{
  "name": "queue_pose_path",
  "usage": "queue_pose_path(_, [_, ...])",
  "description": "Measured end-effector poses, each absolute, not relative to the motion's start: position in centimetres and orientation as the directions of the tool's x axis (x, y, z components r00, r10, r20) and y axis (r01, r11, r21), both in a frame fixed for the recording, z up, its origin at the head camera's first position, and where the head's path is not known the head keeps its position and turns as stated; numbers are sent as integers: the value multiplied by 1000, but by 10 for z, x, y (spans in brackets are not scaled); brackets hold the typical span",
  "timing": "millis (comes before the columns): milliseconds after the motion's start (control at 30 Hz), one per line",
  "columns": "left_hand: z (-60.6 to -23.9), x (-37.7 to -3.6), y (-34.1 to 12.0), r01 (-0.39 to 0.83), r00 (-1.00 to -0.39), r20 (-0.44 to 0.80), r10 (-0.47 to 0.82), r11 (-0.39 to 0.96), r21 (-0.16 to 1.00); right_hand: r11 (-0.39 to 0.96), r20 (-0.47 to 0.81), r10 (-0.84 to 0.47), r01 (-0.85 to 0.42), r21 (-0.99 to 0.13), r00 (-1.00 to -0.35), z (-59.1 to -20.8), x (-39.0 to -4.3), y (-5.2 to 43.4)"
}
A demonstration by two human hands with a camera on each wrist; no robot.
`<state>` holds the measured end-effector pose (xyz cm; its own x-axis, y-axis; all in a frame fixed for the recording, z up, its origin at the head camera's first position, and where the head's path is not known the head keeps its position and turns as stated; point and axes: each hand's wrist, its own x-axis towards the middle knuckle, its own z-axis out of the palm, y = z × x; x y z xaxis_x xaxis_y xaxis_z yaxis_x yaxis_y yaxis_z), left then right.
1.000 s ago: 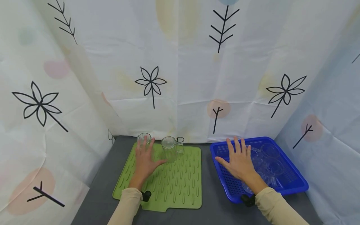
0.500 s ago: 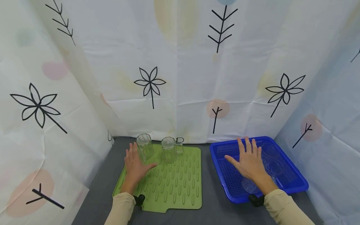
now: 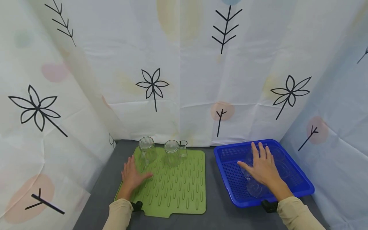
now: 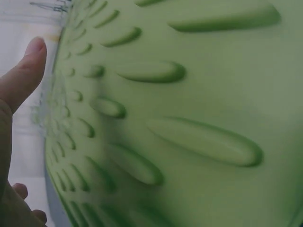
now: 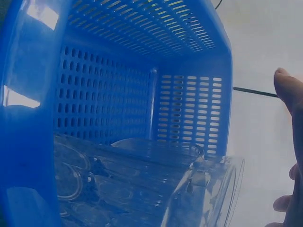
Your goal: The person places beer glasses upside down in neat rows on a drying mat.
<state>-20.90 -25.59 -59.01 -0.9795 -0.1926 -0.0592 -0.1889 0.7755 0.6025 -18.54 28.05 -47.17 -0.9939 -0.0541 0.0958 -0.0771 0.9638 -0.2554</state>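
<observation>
My left hand (image 3: 133, 176) hovers with spread fingers over the left edge of a green drying mat (image 3: 184, 195), holding nothing. Two clear glass mugs stand at the back of that mat: the left mug (image 3: 148, 150) and the right mug (image 3: 172, 154), whose handle points right. My right hand (image 3: 263, 167), fingers extended and empty, is above a blue plastic basket (image 3: 234, 198). Clear glassware (image 5: 142, 175) lies on its side in the basket, as the right wrist view shows; my hand hides part of it in the head view.
A dark grey table (image 3: 211, 204) lies under the mat and basket, with a strip of it between them. White printed curtains (image 3: 195, 80) enclose the back and both sides. Slotted walls of the basket (image 5: 189, 109) rise around the glassware.
My left hand has drawn left and toward me, away from the left mug, which now shows fully. My right hand has shifted right over the basket.
</observation>
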Motion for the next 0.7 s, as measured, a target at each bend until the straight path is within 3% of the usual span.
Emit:
queue_pose_path(267, [-612, -205, -268, -181, -983, -94, -156, 780, 599, 964, 49, -57, -68, -258, -997, -476, -186, 284])
queue_pose_path(700, [-619, -198, -270, -145, -985, -158, -70, 830, 538, 969, 14, -88, -88, -229, -996, -481, -178, 287])
